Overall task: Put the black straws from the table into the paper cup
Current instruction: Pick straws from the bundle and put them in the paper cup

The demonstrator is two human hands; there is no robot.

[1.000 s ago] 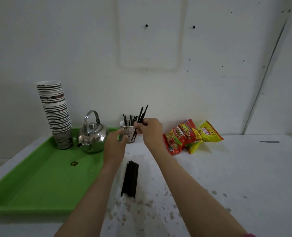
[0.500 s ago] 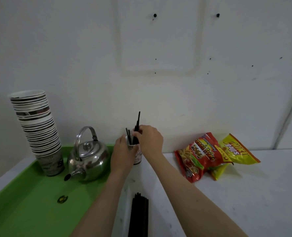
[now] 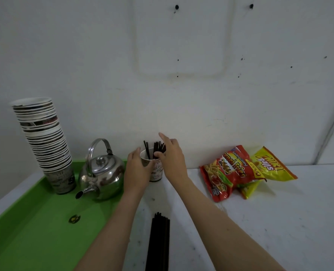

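A printed paper cup (image 3: pixel 156 172) stands on the white table near the wall, with several black straws (image 3: pixel 156 148) upright inside it. My left hand (image 3: pixel 137 169) wraps around the cup's left side. My right hand (image 3: pixel 172 156) sits at the cup's right rim, thumb against the straws' tops, index finger stretched out, nothing held in it. A bundle of black straws (image 3: pixel 159 243) lies flat on the table between my forearms, running off the bottom edge.
A green tray (image 3: pixel 35 231) at left carries a tall stack of paper cups (image 3: pixel 44 141), a steel kettle (image 3: pixel 101 173) and a small round object (image 3: pixel 74 219). A red snack bag (image 3: pixel 224 173) and a yellow snack bag (image 3: pixel 271 165) lie right of the cup.
The straws my right hand held have gone down into the cup and the fingers have let go. The camera came closer and tilted; the left hand stays on the cup.
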